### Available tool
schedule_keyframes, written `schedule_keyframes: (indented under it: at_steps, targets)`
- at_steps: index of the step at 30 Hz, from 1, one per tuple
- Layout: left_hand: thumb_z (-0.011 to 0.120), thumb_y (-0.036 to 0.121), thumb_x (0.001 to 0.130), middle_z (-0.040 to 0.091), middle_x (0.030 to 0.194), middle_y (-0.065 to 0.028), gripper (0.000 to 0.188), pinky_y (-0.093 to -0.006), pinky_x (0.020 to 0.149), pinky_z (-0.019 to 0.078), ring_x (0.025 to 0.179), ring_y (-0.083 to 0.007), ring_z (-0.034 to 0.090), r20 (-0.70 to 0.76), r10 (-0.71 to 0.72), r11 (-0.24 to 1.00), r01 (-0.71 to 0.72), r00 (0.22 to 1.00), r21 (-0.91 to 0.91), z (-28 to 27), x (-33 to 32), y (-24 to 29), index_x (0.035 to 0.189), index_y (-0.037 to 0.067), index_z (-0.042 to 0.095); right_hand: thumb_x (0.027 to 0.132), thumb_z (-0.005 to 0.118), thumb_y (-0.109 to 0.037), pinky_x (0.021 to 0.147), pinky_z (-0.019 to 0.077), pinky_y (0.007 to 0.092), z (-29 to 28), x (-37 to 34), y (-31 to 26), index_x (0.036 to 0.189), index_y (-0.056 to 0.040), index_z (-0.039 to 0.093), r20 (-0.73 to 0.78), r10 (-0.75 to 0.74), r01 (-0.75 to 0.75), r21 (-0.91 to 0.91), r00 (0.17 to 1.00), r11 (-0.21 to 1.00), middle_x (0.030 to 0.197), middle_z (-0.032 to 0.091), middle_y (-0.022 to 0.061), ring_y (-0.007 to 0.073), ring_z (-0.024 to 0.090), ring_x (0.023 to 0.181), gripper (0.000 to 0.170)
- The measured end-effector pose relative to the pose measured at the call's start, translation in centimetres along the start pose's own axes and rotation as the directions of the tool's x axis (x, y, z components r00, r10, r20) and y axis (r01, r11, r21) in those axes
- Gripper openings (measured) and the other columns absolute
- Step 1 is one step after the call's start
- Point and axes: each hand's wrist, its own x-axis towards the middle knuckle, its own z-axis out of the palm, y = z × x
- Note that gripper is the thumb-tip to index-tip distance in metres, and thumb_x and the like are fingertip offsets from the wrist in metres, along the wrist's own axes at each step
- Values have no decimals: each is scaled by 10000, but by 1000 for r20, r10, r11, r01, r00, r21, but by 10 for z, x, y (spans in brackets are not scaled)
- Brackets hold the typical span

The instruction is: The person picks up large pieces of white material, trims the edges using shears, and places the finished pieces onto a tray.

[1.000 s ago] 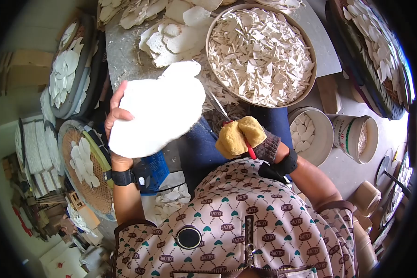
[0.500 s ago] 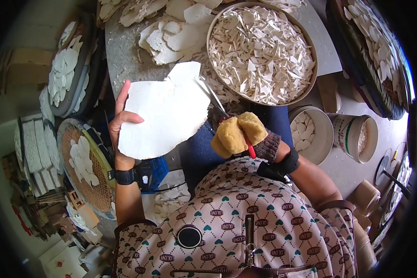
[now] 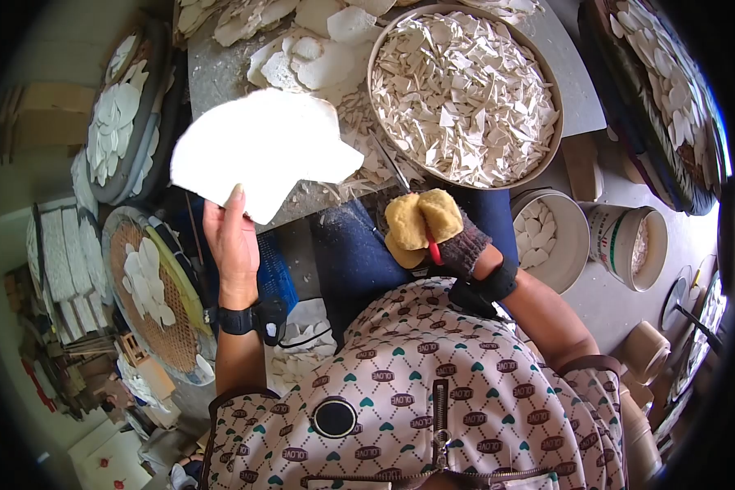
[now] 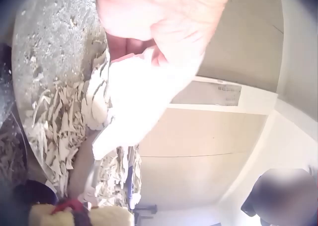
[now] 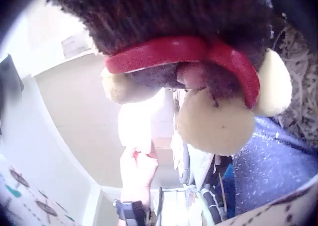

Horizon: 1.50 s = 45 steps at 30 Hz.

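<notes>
A thin white flat sheet [image 3: 257,147] with an uneven outline and a notched right side is pinched at its lower edge by my left hand [image 3: 233,237], thumb on its upper face. In the left wrist view the sheet [image 4: 136,99] looks overexposed. My right hand [image 3: 434,229] wears a dark knitted glove with yellow padding round the fingers. It grips red-handled scissors [image 3: 434,251], whose metal blades [image 3: 394,167] point up toward the table, to the right of the sheet and apart from it. The right wrist view shows the red handle loops [image 5: 184,49] around the gloved fingers.
A large round tray [image 3: 558,114] of white chips stands on the grey table [image 3: 580,106]. Larger white sheets [image 3: 327,61] lie in a pile behind. Two buckets [image 3: 576,237] stand at the right, a blue basket [image 3: 282,282] and woven round tray [image 3: 151,310] at the left.
My left hand has turned the white sheet and carried it up and left, away from the scissors. The blades sit slightly farther from it; my right hand has barely moved.
</notes>
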Motion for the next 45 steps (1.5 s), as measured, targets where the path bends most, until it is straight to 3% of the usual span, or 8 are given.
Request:
schedule_keyframes:
  at_steps: [11,16,19,25,26,38,41,45]
  targets:
    - [520,20,852,518,1169,-125,392,-312,913,414,1055,-178,521,88,-219,975,214,972,57,13,-10,-7,1225,-41,415,717,606,-156,689,478,390,8,14,15,878,-59,590,13,-112,109,-384,994,917,867,616,137,326,585,805,189]
    - [521,20,852,530,1148,-113,375,-298,906,414,1046,-159,521,131,-238,971,233,962,53,20,-12,-9,1207,-42,419,745,559,-120,690,485,381,5,14,-24,863,-53,604,65,-272,232,-728,960,645,837,622,134,311,593,802,143]
    - [528,7,847,531,1139,-109,394,-295,904,414,1042,-154,520,78,-161,985,156,984,67,19,-12,-15,1219,-34,406,818,534,-167,749,485,339,4,10,-8,955,-63,589,41,-191,183,-536,981,824,893,624,101,275,597,856,181]
    - [526,-2,852,444,1251,-146,574,-321,947,397,1109,-191,481,-103,128,988,-117,986,104,33,-9,-40,1346,-8,235,856,518,-194,805,471,306,5,10,-12,980,-70,580,122,-213,241,-644,969,726,943,620,76,233,593,901,186]
    - [543,-42,828,398,1285,-156,647,-303,967,374,1134,-195,454,-133,133,984,-115,982,136,34,-8,-44,1371,-8,193,849,538,-203,804,470,312,10,8,-11,987,-72,582,11,18,-14,-233,1000,972,952,623,71,231,596,890,195]
    - [535,-63,822,360,1325,-177,675,-306,976,374,1169,-202,432,-25,101,991,-98,995,95,34,-1,-38,1382,-4,163,721,616,-162,747,486,353,4,16,12,959,-70,579,110,-305,302,-639,946,707,897,617,104,294,585,847,258]
    - [536,-64,822,364,1324,-176,680,-305,974,379,1159,-201,444,1,66,994,-66,998,85,27,4,-39,1384,-6,158,766,594,-159,755,484,331,7,14,-11,963,-65,584,139,-261,293,-559,955,775,916,624,98,271,594,853,219]
    - [541,-69,818,385,1316,-157,682,-302,968,387,1147,-189,458,8,25,998,-26,1000,58,23,10,-37,1385,2,169,814,575,-192,782,475,301,14,12,-13,988,-65,587,82,71,-70,-17,994,997,961,627,88,239,599,882,216]
